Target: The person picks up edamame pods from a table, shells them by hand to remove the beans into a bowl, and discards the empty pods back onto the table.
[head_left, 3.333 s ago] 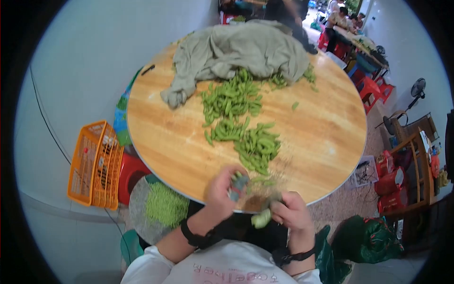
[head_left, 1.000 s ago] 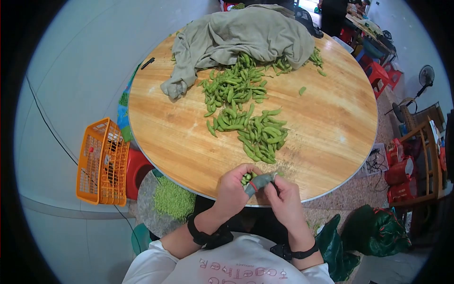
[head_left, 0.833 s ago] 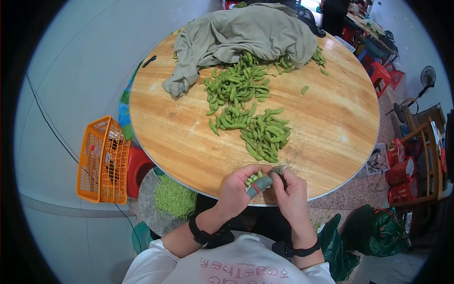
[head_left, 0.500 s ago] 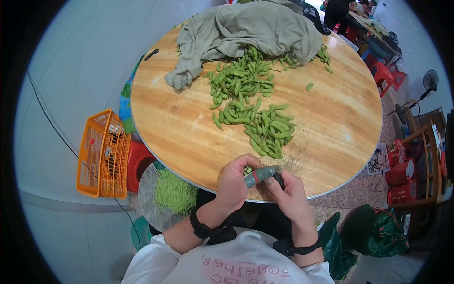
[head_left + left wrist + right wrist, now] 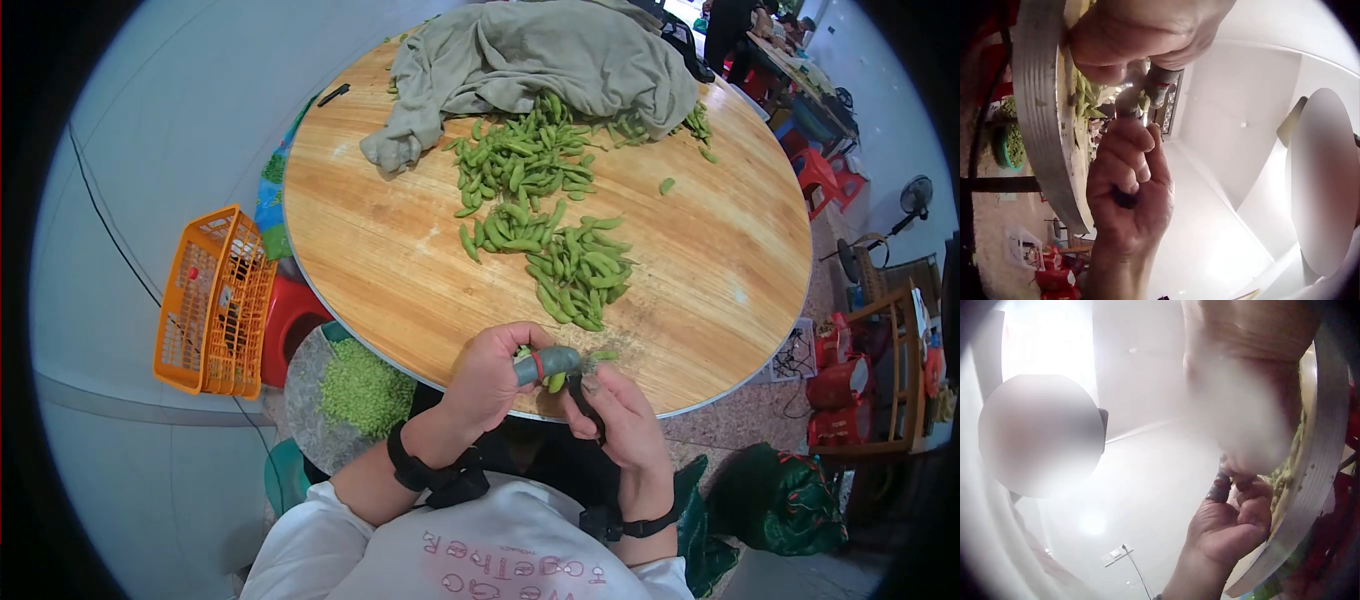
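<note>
In the head view, the left hand has a grey-green cover with a red band on its thumb and holds green pods in its curled fingers. Close to its thumb tip, the right hand grips a dark curved tool; how its tip meets the pods is unclear. The left wrist view has the left hand above the right hand. From the right wrist, the left hand appears below the blurred right hand. Piled pods lie on the round wooden table.
Grey cloth covers the table's far side, with a black pen at its left. Shelled beans fill a container at lower left, beside a red stool and orange basket. Green sacks stand at lower right.
Since the oldest frame, the hands have come together, and the opened pod at the right hand is no longer visible there. Lately the right fingers have shifted, showing more of the dark tool.
</note>
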{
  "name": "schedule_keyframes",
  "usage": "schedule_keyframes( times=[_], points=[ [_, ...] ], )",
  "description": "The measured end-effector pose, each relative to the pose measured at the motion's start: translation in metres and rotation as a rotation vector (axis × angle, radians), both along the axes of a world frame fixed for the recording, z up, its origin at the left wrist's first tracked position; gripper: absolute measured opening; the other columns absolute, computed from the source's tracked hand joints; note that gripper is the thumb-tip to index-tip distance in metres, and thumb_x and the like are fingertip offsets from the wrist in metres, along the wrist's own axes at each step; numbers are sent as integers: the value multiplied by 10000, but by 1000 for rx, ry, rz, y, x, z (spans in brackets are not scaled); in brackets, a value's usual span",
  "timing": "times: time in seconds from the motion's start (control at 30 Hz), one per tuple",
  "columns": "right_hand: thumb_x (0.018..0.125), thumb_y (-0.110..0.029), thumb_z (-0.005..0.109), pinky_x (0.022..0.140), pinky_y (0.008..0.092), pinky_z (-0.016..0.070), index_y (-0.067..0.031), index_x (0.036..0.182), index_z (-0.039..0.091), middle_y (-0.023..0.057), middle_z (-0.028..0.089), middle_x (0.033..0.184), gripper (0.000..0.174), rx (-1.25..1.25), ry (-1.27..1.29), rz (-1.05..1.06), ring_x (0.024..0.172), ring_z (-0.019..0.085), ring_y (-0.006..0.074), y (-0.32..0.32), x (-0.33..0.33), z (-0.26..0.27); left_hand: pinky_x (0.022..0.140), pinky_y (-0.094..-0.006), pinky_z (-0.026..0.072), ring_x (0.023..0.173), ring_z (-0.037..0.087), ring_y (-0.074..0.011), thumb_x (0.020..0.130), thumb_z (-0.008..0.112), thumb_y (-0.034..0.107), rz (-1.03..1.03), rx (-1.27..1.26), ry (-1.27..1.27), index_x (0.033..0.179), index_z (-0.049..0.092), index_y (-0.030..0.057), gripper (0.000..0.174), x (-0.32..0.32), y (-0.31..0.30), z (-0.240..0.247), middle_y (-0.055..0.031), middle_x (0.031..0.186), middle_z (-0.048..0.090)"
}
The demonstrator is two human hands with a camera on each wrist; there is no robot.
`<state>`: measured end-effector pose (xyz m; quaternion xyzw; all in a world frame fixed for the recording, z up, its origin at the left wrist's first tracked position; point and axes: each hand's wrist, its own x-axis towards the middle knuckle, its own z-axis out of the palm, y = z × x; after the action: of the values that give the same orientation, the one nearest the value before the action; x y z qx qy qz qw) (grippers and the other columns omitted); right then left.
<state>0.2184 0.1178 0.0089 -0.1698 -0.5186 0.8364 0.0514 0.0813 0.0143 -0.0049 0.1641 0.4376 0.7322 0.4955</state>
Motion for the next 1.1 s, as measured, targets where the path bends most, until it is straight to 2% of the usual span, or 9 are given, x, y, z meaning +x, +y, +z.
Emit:
schedule_keyframes(
  times=[0.17,0.27,0.47,0.53,0.57,0.63,0.77,0.93,1.1],
  points=[
    [951,-209,415,431,173,268,-55,868,513,-35,439,602,200,-51,-62,-42,486,346,30,-2,-3,-1,477,-194,329,553,440,-50,780,561,-3,2,-98,61,795,583,26,40,1,2,-2,1,660,539],
    [951,-184,421,416,168,255,-74,859,527,-39,475,642,179,-93,-66,-97,485,346,22,-4,-1,-9,504,-203,353,571,450,-58,766,560,-5,24,6,385,805,586,30,59,5,4,-4,6,678,538],
    [950,-153,425,422,173,268,-51,857,523,-34,474,634,169,-394,-2,-39,489,353,25,0,0,4,545,-197,396,655,507,-86,774,609,25,-196,257,-107,804,555,22,61,2,6,-9,-19,790,528],
    [939,-155,454,437,177,291,-42,806,518,-29,488,625,186,54,-57,-141,510,384,24,0,-4,-1,586,-193,411,692,519,-82,772,618,-2,-68,77,-7,853,557,20,103,9,9,-3,-20,825,545],
    [939,-155,454,437,177,291,-42,806,518,-29,488,625,186,58,-56,-141,510,384,24,-3,-5,-4,586,-193,411,692,519,-82,772,618,-2,-69,81,-5,853,557,20,103,11,11,-7,-20,825,545],
    [923,-154,485,454,183,317,-39,753,508,-25,499,613,206,685,-28,-339,527,410,25,-7,-7,-8,601,-173,408,721,515,-65,787,613,-13,67,59,354,903,559,14,131,12,15,-17,-15,849,556],
    [908,-148,504,459,187,330,-40,735,506,-22,512,614,204,575,-103,-318,529,422,27,-1,-8,-12,592,-166,397,736,495,-45,795,609,-14,43,7,325,918,563,12,134,14,15,-9,-7,861,552],
    [910,-162,504,448,185,322,-57,753,519,-38,480,589,190,114,-167,-276,505,405,29,6,-10,-2,564,-149,379,744,516,-44,803,565,-28,22,22,236,977,557,15,180,14,14,-7,-10,877,567],
    [906,-179,520,467,180,329,-59,784,538,-47,478,610,171,136,-117,-279,526,408,25,4,-7,-5,532,-147,357,693,503,-40,830,524,-26,33,64,-95,1023,556,13,199,12,12,-10,-18,879,576]
  ],
)
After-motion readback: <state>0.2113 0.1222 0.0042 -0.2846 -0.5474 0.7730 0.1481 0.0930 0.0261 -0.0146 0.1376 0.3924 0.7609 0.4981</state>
